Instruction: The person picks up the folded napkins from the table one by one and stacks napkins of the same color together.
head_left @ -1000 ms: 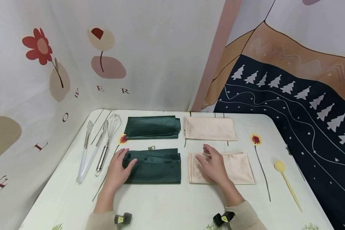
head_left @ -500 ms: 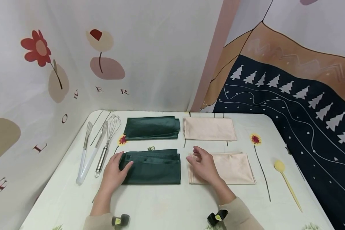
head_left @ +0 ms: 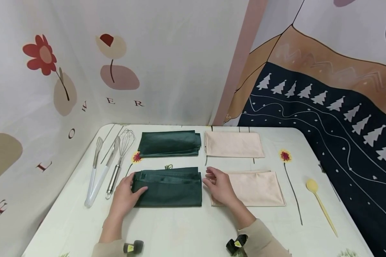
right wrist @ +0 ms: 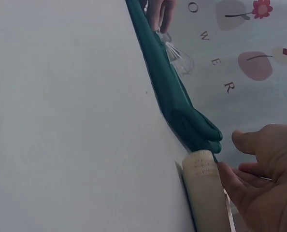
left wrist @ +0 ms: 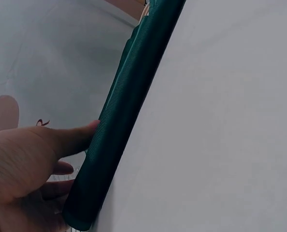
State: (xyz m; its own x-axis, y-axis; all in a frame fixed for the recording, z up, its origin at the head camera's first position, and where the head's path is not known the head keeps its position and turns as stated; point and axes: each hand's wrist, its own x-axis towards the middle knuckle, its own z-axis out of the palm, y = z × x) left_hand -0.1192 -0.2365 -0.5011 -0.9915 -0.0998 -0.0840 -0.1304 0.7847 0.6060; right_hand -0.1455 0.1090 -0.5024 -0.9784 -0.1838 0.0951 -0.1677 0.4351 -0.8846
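Note:
A dark green folded cloth (head_left: 172, 194) lies flat in the near row. At its left end is my left hand (head_left: 123, 196), its thumb (left wrist: 80, 137) extended over the top and its other fingers along the edge. To its right lies a pale pink folded cloth (head_left: 255, 189). My right hand (head_left: 221, 187) is over the pink cloth's left end, fingertips close to the green cloth's right edge. Nothing is in that hand; in the right wrist view its thumb (right wrist: 245, 141) and fingers are spread apart beside the pink cloth (right wrist: 201, 183).
Behind, another green folded cloth (head_left: 168, 142) and another pink one (head_left: 234, 144) lie side by side. Tongs (head_left: 99, 175) and a whisk (head_left: 114, 176) rest at the left. A yellow spoon (head_left: 321, 205) lies at the right. Printed curtains hang behind the table.
My left hand has slid left to the near green cloth's left end. My right hand has moved left across the near pink cloth toward the green one.

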